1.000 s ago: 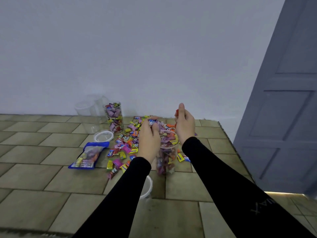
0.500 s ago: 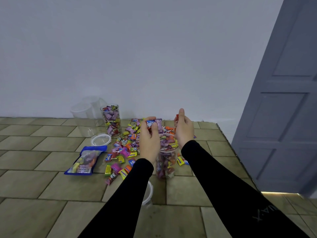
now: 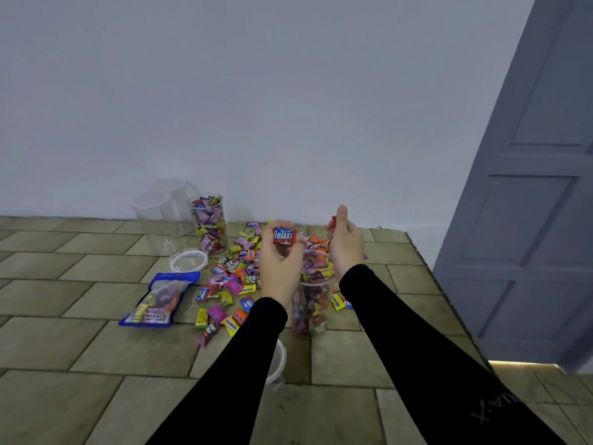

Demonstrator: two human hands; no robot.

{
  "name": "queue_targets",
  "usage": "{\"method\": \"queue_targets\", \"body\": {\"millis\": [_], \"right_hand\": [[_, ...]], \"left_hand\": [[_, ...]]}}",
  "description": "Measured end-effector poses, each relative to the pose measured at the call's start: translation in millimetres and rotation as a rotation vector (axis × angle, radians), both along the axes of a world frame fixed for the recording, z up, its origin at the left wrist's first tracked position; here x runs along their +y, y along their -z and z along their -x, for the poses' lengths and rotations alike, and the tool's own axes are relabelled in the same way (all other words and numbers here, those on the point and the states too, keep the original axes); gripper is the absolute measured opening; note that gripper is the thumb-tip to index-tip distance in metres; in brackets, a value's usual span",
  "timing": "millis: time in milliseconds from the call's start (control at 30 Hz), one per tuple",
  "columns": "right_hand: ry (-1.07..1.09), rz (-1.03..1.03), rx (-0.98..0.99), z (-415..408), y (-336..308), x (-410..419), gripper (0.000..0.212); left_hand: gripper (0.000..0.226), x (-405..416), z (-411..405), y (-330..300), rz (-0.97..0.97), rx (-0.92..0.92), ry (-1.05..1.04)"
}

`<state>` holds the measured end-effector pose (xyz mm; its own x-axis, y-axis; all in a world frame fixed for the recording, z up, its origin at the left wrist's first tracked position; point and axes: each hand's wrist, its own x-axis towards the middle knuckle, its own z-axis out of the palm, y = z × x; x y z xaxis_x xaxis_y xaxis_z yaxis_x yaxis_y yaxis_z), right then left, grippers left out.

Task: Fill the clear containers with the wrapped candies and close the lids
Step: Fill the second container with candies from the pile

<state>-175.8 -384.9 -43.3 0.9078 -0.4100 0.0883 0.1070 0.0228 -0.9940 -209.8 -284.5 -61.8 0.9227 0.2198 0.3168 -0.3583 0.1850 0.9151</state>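
A clear container (image 3: 310,307) heaped with wrapped candies stands on the tiled table between my arms. My left hand (image 3: 279,264) pinches a red and blue Relaxa candy (image 3: 284,236) above the container's left rim. My right hand (image 3: 346,241) is raised over the right rim and pinches a small red candy (image 3: 333,220) at its fingertips. Loose wrapped candies (image 3: 236,273) lie scattered to the left. A second container (image 3: 209,223) full of candies stands at the back left, without a lid.
Two empty clear containers (image 3: 156,221) stand by the wall. A white-rimmed lid (image 3: 188,261) lies near them and another lid (image 3: 278,364) shows under my left forearm. A blue candy bag (image 3: 161,299) lies flat at the left. The table edge (image 3: 442,300) runs along the right, beside a grey door (image 3: 532,200).
Both hands have stayed above the near container while the view shifted slightly. My left hand has turned the Relaxa candy so its label faces me.
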Motion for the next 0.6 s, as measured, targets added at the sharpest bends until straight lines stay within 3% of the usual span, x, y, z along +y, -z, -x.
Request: {"method": "queue_targets", "body": {"millis": [200, 367, 500, 600], "right_hand": [[0.017, 0.010, -0.002, -2, 1, 1, 0.050], [0.013, 0.007, -0.008, -4, 2, 1, 0.050], [0.012, 0.028, -0.022, -2, 3, 1, 0.050], [0.006, 0.031, -0.036, -4, 4, 1, 0.050]], "left_hand": [[0.013, 1, 2, 0, -0.069, -0.020, -0.001], [0.022, 5, -2, 7, -0.225, -0.055, 0.036], [0.030, 5, 0, 17, -0.153, -0.043, -0.009], [0.038, 2, -1, 27, -0.079, 0.116, -0.006]]}}
